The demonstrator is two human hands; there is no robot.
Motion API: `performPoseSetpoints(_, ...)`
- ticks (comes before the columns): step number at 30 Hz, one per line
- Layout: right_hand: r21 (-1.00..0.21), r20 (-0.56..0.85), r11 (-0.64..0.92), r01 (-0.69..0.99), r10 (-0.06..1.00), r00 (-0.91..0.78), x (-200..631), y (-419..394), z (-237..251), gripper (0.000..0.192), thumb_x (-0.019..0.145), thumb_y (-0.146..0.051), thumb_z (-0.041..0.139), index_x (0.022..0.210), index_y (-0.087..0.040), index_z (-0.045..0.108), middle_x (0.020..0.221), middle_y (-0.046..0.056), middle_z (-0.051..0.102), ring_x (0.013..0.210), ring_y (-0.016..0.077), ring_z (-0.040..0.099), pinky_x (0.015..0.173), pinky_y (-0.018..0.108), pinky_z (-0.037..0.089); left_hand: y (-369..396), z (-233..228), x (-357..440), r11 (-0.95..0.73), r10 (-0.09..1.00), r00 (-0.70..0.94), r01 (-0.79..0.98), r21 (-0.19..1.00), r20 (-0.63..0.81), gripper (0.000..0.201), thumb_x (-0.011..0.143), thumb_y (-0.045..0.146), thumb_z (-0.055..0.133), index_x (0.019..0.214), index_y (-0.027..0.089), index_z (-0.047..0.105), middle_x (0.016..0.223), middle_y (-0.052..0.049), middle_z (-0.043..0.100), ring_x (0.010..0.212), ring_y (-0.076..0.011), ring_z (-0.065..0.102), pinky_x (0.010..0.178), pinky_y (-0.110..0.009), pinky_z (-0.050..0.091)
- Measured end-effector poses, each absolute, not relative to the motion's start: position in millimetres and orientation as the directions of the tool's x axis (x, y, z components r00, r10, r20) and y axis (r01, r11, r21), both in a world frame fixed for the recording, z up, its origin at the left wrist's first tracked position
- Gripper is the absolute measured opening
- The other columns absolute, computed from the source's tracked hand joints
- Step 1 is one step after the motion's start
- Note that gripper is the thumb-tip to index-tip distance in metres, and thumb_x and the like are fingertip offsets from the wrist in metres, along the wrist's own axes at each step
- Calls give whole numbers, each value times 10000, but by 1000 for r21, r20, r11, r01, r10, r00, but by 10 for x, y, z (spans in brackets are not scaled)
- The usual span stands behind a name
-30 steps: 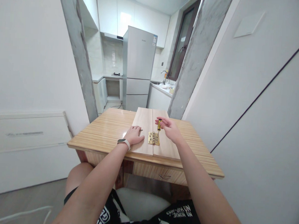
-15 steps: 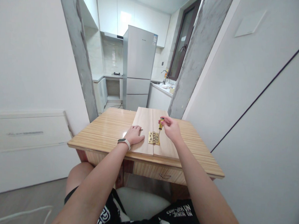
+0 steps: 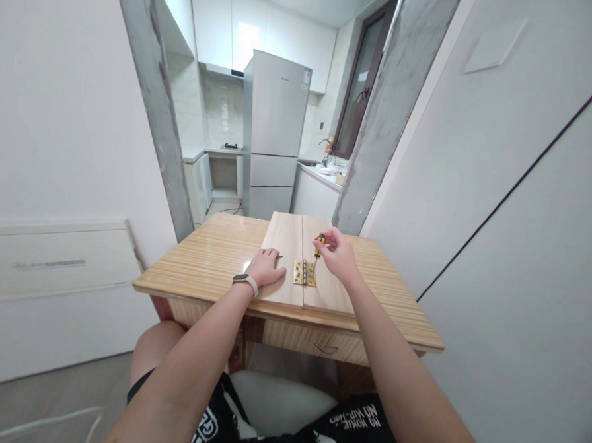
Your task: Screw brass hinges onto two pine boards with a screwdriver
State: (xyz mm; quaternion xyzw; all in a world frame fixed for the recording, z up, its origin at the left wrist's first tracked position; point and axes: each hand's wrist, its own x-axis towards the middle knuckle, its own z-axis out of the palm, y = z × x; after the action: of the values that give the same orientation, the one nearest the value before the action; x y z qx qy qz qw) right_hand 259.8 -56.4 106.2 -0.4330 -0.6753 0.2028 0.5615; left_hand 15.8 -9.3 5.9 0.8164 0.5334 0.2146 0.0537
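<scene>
Pinched in the fingers of my right hand [image 3: 338, 255] is a screwdriver [image 3: 319, 244] with a yellow and black handle. It stands nearly upright, its shaft reaching down to the right leaf of a brass hinge [image 3: 304, 273]. The hinge lies across the seam between two pale wooden boards, the left board [image 3: 286, 230] and the right board [image 3: 328, 294]. My left hand [image 3: 265, 267] lies spread on the left board, beside the hinge. A small dark, thin piece [image 3: 279, 256] shows by its fingertips; whether it is held or just lying there I cannot tell.
Both boards rest on a striped wooden table [image 3: 209, 260] with a drawer handle [image 3: 326, 349] at its front. Behind it stand a grey refrigerator [image 3: 277, 108] and a kitchen counter with a faucet [image 3: 325, 150]. White walls flank both sides.
My right fingers have shifted slightly around the screwdriver handle, which leans a touch more to the right. My left hand and the boards stay in place.
</scene>
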Motion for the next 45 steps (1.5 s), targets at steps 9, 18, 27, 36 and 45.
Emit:
performPoseSetpoints(9,-867,470,483,120,874,-124,2628,-526,1040,482,847,-534,770,1223,-237,723,1245,125,754,1081,299,756,761,393,634,-100,78,144,-437,888,352,846,305,297,567,899,506,605,1375,199,587,1450,-123,621,1372,-341,507,1195,-435,359)
performPoseSetpoints(18,-834,513,508,216,857,-34,2634,-516,1062,378,852,-464,749,1141,-220,755,1027,106,812,1019,292,775,947,484,613,-103,70,147,-429,893,341,843,324,295,562,892,502,608,1370,206,592,1456,-123,613,1375,-344,501,1191,-447,364)
performPoseSetpoints(27,-743,601,497,448,791,117,2583,-590,1028,327,855,-406,762,1136,-240,793,1026,102,810,931,298,781,921,477,622,-82,43,144,-440,884,344,842,312,316,562,889,513,613,1353,195,601,1439,-126,623,1352,-339,517,1182,-445,380)
performPoseSetpoints(36,-794,561,537,283,828,5,2576,-499,1039,355,861,-475,751,1130,-244,732,1115,99,794,1026,269,762,893,436,628,-103,67,154,-437,886,347,847,302,309,553,891,502,616,1355,202,604,1438,-123,625,1356,-342,515,1189,-440,368)
performPoseSetpoints(45,-868,453,476,141,876,-164,2725,-502,1098,476,874,-556,737,1234,-243,724,1266,119,744,1144,302,737,850,412,614,-131,92,154,-431,889,339,846,315,306,567,892,513,608,1365,200,593,1449,-120,618,1361,-349,500,1181,-449,375)
